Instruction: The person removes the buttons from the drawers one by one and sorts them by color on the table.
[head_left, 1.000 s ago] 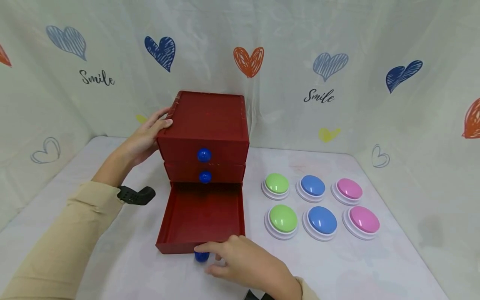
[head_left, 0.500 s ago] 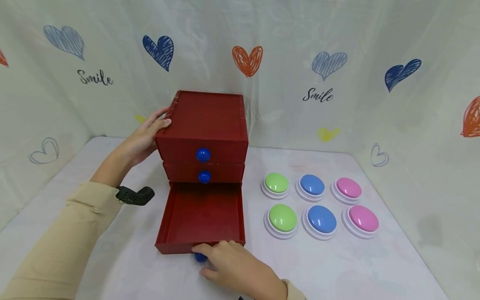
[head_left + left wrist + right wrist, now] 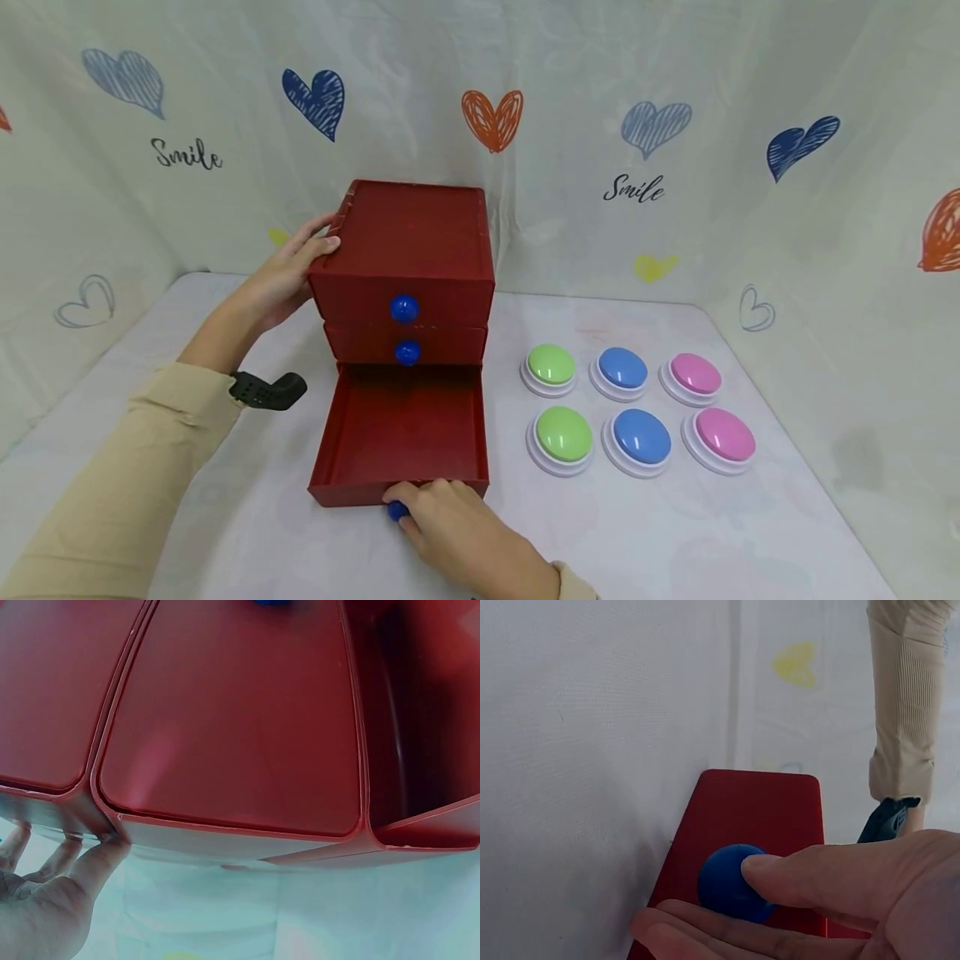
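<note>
A red cabinet with three stacked drawers stands on the table, its two upper drawers closed. The bottom drawer is pulled out and nothing lies in it. My right hand pinches the blue round knob on that drawer's front between thumb and fingers. My left hand rests against the cabinet's left side near the top, fingers extended. In the left wrist view, its fingertips touch the red side wall. Blue knobs also sit on the top drawer and the middle drawer.
Right of the cabinet are two rows of domed push buttons on white bases, green, blue and pink. A white curtain printed with hearts hangs behind the table.
My right hand has shifted slightly left and its thumb has closed in on the bottom knob, which it now pinches. The left hand stays on the cabinet. The drawer appears still.
</note>
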Tool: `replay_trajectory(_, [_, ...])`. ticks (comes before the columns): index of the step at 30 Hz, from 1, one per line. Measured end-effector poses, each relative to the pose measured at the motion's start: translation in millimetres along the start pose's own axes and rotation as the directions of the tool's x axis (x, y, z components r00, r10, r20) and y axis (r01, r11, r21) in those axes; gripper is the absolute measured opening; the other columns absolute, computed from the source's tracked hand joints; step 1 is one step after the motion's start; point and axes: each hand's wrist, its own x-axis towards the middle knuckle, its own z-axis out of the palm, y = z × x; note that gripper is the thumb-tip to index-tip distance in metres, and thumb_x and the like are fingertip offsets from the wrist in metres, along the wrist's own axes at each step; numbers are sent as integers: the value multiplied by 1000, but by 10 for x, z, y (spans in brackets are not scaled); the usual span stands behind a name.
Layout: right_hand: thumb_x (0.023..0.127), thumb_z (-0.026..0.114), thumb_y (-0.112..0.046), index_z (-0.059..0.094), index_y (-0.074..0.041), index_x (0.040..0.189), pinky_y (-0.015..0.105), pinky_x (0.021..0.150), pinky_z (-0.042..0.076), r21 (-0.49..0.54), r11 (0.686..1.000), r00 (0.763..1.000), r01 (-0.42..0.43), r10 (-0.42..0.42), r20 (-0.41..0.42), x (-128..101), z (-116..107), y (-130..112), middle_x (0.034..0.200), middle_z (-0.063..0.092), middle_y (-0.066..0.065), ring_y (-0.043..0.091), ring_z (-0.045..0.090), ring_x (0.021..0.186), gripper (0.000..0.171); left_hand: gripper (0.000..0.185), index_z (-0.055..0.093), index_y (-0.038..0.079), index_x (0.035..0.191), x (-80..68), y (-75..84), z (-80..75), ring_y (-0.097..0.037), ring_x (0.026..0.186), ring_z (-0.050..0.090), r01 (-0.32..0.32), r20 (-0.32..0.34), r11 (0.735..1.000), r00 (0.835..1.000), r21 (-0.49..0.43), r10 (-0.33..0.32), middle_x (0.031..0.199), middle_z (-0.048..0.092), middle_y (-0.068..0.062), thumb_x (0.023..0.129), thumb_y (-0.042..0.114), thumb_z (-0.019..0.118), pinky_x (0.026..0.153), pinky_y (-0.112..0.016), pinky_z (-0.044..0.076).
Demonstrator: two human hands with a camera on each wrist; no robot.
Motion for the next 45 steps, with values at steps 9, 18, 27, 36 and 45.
replay_trajectory(9, [86,65,-12,65,-18,108,13,66,48,-37,999,994,1,-5,-113,33,71,1,90,68,-9,0,62,75,23,59,8,36,148,5,11,2,-29,135,24,-1,4,1000,1000,-8,1,155,12,-8,97,43,38,109,-50,22])
replay_trajectory(18, [86,64,-9,63,-12,109,16,63,48,-19,999,990,-32,29,-138,108,72,7,88,69,-2,6,62,72,23,59,9,36,148,-4,24,7,-28,134,26,2,5,1000,1000,-9,-2,155,13,-7,98,43,38,109,-48,24])
replay_trajectory(27, [87,62,-9,61,-11,112,19,67,51,-19,996,988,-90,87,-127,281,67,70,92,69,4,12,64,78,24,59,9,36,148,-4,21,17,-30,135,24,3,-1,1000,1000,-10,-3,155,13,-8,97,43,39,110,-52,21])
replay_trajectory(36, [87,63,-10,61,-10,112,19,68,51,-9,993,987,-121,120,-111,344,44,77,92,69,5,12,64,76,25,59,9,36,148,-15,20,3,-30,135,25,-2,-2,1000,1000,2,2,154,14,-8,97,44,39,110,-52,21])
replay_trajectory(45, [87,62,-9,61,-10,112,19,68,51,2,993,986,-117,116,-118,343,42,64,92,69,5,12,64,76,24,58,10,37,148,-19,13,-13,-28,133,28,5,-7,1000,1000,17,-5,154,16,-7,97,45,38,106,-44,28])
